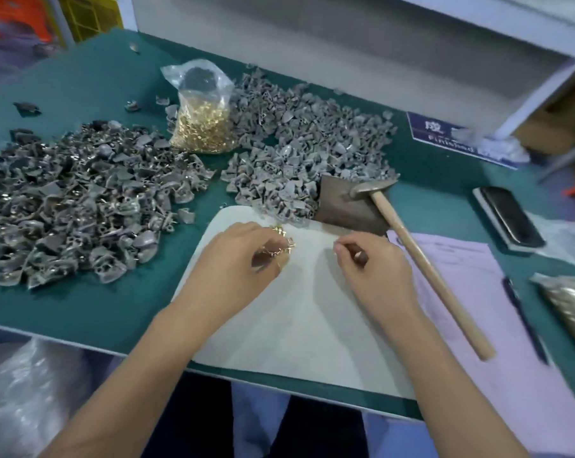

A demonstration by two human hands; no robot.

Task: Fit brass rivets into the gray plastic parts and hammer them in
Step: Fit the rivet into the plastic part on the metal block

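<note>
My left hand curls over a gray plastic part on the white mat, with a few loose brass rivets at its fingertips. My right hand hovers over the mat with thumb and forefinger pinched together; what they hold is too small to make out. A clear bag of brass rivets stands at the back between two heaps of gray parts, one on the left and one at the centre right. A wooden-handled hammer lies to the right of my right hand, its head on a dark metal block.
The green table carries a phone, a pale purple sheet of paper with a pen, and another bag of rivets at the right edge. A white shelf unit rises behind. Clear plastic wrap lies below the table.
</note>
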